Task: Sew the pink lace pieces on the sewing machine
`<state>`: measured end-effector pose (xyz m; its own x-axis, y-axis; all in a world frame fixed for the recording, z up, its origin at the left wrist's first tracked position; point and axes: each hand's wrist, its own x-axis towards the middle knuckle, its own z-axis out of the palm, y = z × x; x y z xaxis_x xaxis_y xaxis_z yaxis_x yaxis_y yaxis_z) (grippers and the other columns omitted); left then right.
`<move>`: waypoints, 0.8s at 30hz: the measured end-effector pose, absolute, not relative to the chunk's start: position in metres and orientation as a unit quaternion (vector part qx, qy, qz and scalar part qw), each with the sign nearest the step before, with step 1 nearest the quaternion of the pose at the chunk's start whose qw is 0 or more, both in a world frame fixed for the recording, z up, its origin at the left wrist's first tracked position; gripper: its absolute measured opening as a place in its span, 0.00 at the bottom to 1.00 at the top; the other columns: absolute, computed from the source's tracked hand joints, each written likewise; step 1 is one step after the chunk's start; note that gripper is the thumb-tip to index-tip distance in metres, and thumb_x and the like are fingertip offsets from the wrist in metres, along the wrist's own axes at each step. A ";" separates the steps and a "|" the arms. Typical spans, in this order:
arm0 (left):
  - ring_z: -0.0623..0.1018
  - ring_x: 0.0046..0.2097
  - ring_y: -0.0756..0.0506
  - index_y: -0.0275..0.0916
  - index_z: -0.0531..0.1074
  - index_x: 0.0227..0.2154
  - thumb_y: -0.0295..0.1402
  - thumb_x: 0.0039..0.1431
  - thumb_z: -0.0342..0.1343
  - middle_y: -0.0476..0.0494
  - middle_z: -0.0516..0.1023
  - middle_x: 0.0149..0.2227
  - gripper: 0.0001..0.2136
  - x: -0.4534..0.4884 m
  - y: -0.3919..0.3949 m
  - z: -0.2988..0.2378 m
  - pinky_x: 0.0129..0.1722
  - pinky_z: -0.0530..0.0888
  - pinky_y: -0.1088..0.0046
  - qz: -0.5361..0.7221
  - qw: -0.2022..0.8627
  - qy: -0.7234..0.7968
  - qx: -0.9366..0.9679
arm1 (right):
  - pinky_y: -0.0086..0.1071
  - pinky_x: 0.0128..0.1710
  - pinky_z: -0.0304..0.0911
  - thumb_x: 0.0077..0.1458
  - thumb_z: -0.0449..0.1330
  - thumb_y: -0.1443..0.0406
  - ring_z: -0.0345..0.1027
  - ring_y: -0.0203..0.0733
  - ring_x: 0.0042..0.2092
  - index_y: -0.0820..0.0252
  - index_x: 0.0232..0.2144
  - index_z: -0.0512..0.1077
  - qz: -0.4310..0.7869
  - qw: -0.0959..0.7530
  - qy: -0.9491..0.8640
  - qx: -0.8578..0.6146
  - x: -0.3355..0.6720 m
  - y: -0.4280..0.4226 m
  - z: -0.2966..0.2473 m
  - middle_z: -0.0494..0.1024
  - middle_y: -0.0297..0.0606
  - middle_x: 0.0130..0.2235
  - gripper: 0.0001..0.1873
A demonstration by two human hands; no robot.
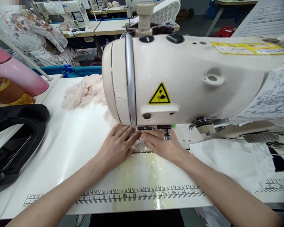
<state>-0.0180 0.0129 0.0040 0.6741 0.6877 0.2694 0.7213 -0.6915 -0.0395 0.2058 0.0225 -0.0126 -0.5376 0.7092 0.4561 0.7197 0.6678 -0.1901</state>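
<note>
Pale pink sheer fabric (111, 117) runs under the head of a white sewing machine (180, 78). My left hand (117, 142) lies on it left of the needle area, fingers stretched forward and a little apart, pressing it flat. From the other side my right hand (163, 143) reaches in, its fingers close together at the fabric's near edge. The fingertips of both hands almost meet below the machine head. The machine's metal parts cover some of my right hand, and the needle itself is hidden. More fabric is bunched (85, 91) behind, to the left.
A printed ruler (137, 194) runs along the table's front edge. White cloth (234, 160) lies at right. On the left are a black ring-shaped object (35, 148), a pink bottle (26, 74) and an amber jar (7, 91). A person in a floral garment (30, 34) is behind, near other machines.
</note>
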 end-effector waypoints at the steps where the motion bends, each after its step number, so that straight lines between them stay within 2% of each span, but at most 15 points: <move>1: 0.76 0.55 0.35 0.35 0.68 0.58 0.32 0.67 0.46 0.34 0.76 0.54 0.19 -0.017 0.013 0.004 0.56 0.69 0.49 -0.117 0.071 -0.389 -0.911 | 0.31 0.22 0.53 0.61 0.54 0.64 0.69 0.40 0.33 0.52 0.42 0.73 -0.018 0.245 -0.878 -0.410 0.206 0.023 -0.013 0.76 0.40 0.37 0.09; 7: 0.75 0.56 0.34 0.34 0.68 0.59 0.31 0.66 0.48 0.33 0.76 0.55 0.20 -0.019 0.013 0.002 0.57 0.68 0.48 -0.124 0.081 -0.383 -0.912 | 0.33 0.23 0.56 0.60 0.56 0.67 0.71 0.42 0.34 0.54 0.42 0.73 -0.069 0.221 -0.886 -0.403 0.201 0.024 -0.007 0.78 0.38 0.39 0.09; 11: 0.74 0.58 0.37 0.36 0.65 0.61 0.27 0.64 0.47 0.39 0.74 0.58 0.22 -0.028 0.015 0.000 0.61 0.64 0.50 -0.143 0.069 -0.336 -0.928 | 0.34 0.29 0.59 0.60 0.56 0.73 0.71 0.40 0.35 0.56 0.38 0.74 -0.098 0.239 -0.887 -0.383 0.196 0.021 -0.002 0.79 0.35 0.42 0.10; 14: 0.75 0.57 0.39 0.38 0.65 0.62 0.28 0.65 0.47 0.41 0.74 0.58 0.22 -0.034 0.018 -0.001 0.62 0.65 0.51 -0.149 0.057 -0.326 -0.932 | 0.34 0.32 0.59 0.59 0.54 0.76 0.70 0.39 0.38 0.58 0.35 0.74 -0.112 0.253 -0.886 -0.372 0.193 0.021 -0.001 0.79 0.35 0.40 0.12; 17: 0.76 0.57 0.38 0.36 0.67 0.60 0.28 0.65 0.46 0.39 0.74 0.57 0.21 -0.037 0.022 0.001 0.61 0.66 0.50 -0.146 0.052 -0.319 -0.935 | 0.31 0.31 0.58 0.59 0.52 0.79 0.68 0.35 0.36 0.59 0.34 0.74 -0.102 0.246 -0.904 -0.334 0.192 0.023 -0.004 0.79 0.35 0.38 0.15; 24: 0.76 0.57 0.38 0.39 0.69 0.59 0.29 0.65 0.47 0.40 0.77 0.54 0.20 -0.039 0.025 0.007 0.62 0.64 0.49 -0.146 0.034 -0.329 -0.932 | 0.32 0.38 0.62 0.63 0.52 0.75 0.68 0.37 0.40 0.58 0.39 0.75 -0.035 0.253 -0.918 -0.305 0.191 0.027 -0.014 0.78 0.38 0.37 0.13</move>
<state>-0.0393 0.0249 0.0072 0.7402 0.6041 0.2953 0.6241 -0.7806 0.0324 0.1909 0.0275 -0.0139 -0.6866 0.5418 0.4847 0.5768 0.8119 -0.0904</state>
